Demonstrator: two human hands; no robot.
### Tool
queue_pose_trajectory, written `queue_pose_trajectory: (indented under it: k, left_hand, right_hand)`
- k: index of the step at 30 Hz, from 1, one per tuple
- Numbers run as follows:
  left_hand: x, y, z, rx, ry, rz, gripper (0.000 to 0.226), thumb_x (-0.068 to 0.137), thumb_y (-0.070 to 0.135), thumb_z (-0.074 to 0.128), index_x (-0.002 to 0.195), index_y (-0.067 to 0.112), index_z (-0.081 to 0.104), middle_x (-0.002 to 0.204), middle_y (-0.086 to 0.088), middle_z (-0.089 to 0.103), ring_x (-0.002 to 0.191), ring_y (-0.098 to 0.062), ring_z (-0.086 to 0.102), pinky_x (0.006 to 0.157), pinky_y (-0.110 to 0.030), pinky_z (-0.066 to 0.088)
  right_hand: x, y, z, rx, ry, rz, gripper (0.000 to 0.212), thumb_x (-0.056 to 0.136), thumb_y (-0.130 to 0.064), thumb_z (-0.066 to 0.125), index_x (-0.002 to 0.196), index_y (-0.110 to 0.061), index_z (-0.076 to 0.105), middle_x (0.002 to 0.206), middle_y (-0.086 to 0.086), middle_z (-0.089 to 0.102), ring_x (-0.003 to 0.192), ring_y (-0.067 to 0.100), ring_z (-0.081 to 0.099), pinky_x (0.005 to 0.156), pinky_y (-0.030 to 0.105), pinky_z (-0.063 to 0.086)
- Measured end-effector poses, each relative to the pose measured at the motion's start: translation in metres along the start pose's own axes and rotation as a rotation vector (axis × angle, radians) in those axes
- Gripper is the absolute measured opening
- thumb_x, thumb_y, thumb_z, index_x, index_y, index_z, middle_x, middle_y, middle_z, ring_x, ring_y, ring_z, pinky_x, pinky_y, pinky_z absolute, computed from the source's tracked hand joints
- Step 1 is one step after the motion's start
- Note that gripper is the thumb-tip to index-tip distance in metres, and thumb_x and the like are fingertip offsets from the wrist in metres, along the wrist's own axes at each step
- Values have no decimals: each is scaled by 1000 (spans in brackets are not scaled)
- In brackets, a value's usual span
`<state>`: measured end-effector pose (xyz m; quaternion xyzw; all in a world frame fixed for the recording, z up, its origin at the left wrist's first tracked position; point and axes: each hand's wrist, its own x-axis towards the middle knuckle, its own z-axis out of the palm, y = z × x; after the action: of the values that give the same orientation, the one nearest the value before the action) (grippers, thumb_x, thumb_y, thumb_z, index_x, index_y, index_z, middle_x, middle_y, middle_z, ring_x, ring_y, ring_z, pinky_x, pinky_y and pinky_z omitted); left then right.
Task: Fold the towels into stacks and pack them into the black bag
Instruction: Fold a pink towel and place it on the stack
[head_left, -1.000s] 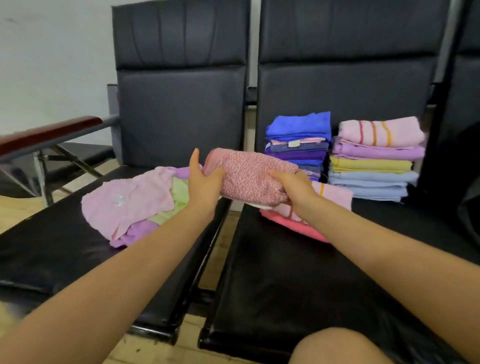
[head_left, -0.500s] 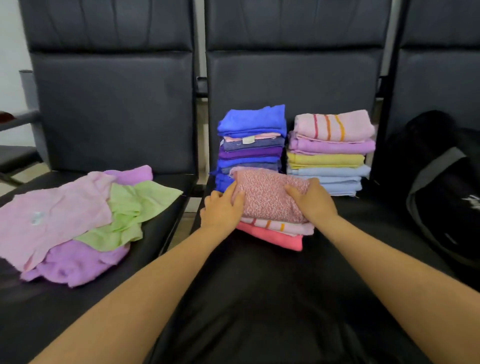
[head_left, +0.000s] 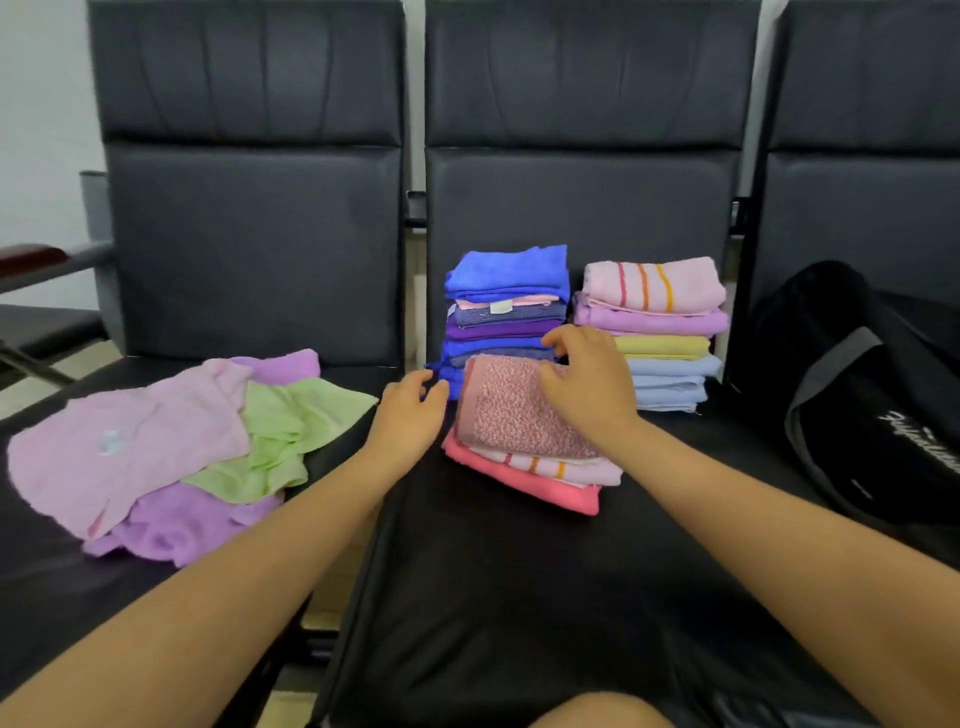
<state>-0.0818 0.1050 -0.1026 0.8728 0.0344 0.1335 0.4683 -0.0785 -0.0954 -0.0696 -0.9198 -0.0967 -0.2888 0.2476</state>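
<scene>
A folded pink speckled towel (head_left: 511, 410) lies on top of a short stack with a striped pale pink towel and a coral towel (head_left: 524, 480) on the middle seat. My right hand (head_left: 587, 382) hovers over its right side, fingers loosely spread, holding nothing. My left hand (head_left: 410, 415) is just left of the stack, open and off the towel. Behind stand a blue-topped stack (head_left: 506, 306) and a pink-topped stack (head_left: 654, 332). Unfolded pink, green and purple towels (head_left: 171, 447) lie on the left seat. The black bag (head_left: 872, 415) sits on the right seat.
Three black padded chairs stand in a row, their backrests (head_left: 582, 156) rising behind the stacks. A wooden armrest (head_left: 31, 254) is at the far left. My knee (head_left: 597, 712) shows at the bottom edge. The front of the middle seat (head_left: 519, 597) is bare.
The speckled towel went from held in the air to lying on the short stack. Both hands have since let go; the left drew away to the left and the right lifted.
</scene>
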Motion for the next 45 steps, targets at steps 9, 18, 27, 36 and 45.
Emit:
queue_pose_trajectory:
  k: [9,18,27,36,45]
  left_hand:
    - [-20,-100,-149,209,282,-157,30,95,14,45,114,6,66,117,-11,65,108,-29,57,81,-27,37]
    - [-58,-212,-255,349,304,-503,36,92,24,52,127,15,57,125,-14,60,110,-31,57,93,-39,44]
    - [-44,-231,-244,543,151,-527,37,86,51,52,91,15,61,91,-4,62,84,-24,60,70,-32,45]
    - [-49,-227,-253,274,282,-332,33,98,30,42,76,8,54,77,-9,56,71,-21,51,64,-35,41]
    - [-112,-134,-273,-535,739,-158,22,99,17,46,87,19,64,92,1,66,89,-12,62,85,-29,53]
  right_hand:
    - [-16,-146,81,352,-326,38,15,87,-19,52,94,-20,65,83,-4,65,87,19,60,76,31,47]
    - [-14,-228,205,424,-613,8,36,85,-15,52,53,-16,36,54,1,38,54,16,34,55,33,28]
    - [10,-267,265,404,-672,83,25,94,-37,52,82,-15,54,75,-2,54,71,19,52,56,28,35]
    - [10,-254,245,709,-480,240,31,93,-19,52,63,-14,47,65,0,45,66,17,41,57,32,29]
    - [10,-264,185,1027,-353,507,15,91,-21,53,91,-9,62,82,-1,54,75,16,49,65,27,40]
